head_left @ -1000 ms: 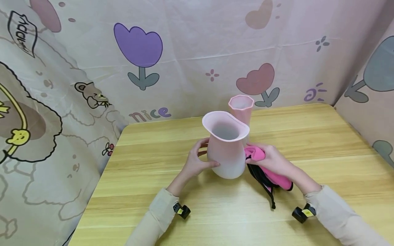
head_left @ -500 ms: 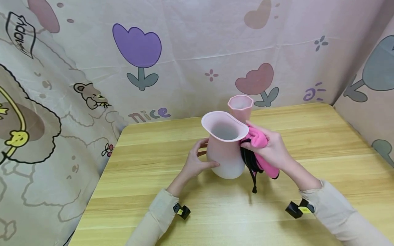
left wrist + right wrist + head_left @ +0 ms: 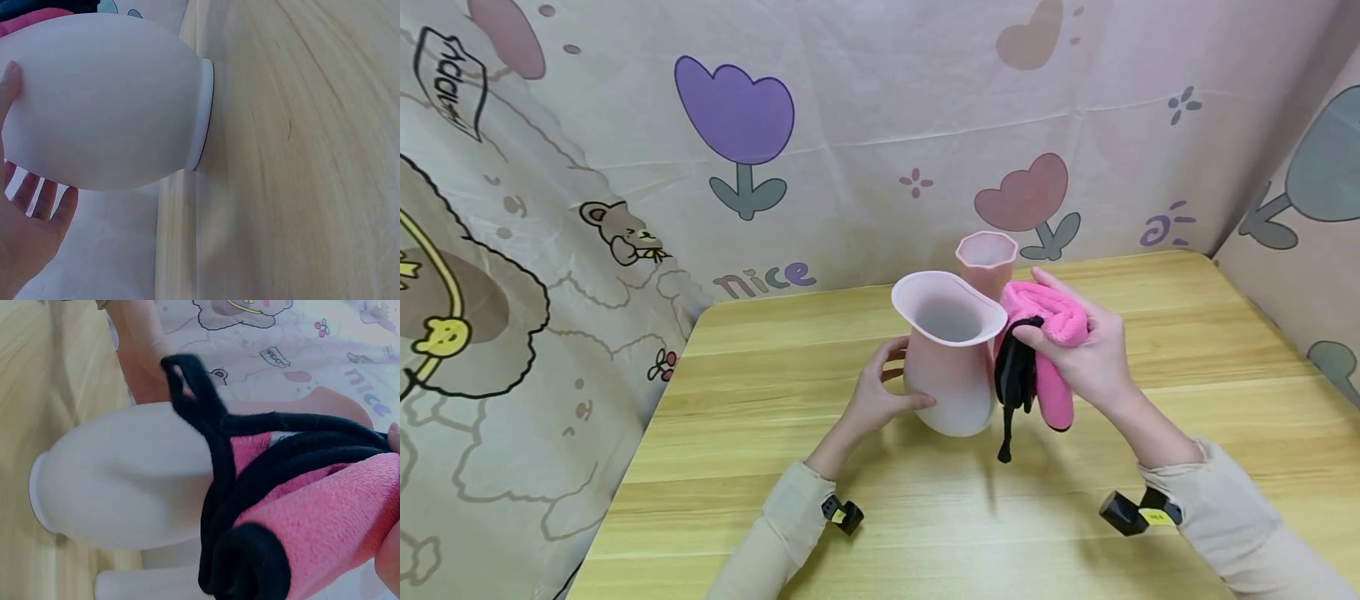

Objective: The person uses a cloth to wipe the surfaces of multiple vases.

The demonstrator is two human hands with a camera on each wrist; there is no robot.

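Observation:
A pink-to-white vase (image 3: pixel 951 379) with a flared, wavy rim stands upright on the wooden table. My left hand (image 3: pixel 882 390) holds its left side, thumb in front and fingers reaching round behind. In the left wrist view those fingers lie along the rounded body of the vase. To the right, my right hand (image 3: pixel 1093 354) grips a folded pink cloth (image 3: pixel 1047 312) with black trim, level with the upper part of the vase. The cloth's black hanging loop (image 3: pixel 194 390) dangles below the hand, close beside the vase.
Behind the large vase stands a slimmer pink vase (image 3: pixel 987 260) with a faceted rim, its lower part hidden. A printed fabric backdrop (image 3: pixel 865 100) borders the table (image 3: pixel 760 358) at the back and sides.
My right hand has lifted the pink cloth from low beside the vase, moving it up and then slightly right. My left hand stays on the vase, which has not moved.

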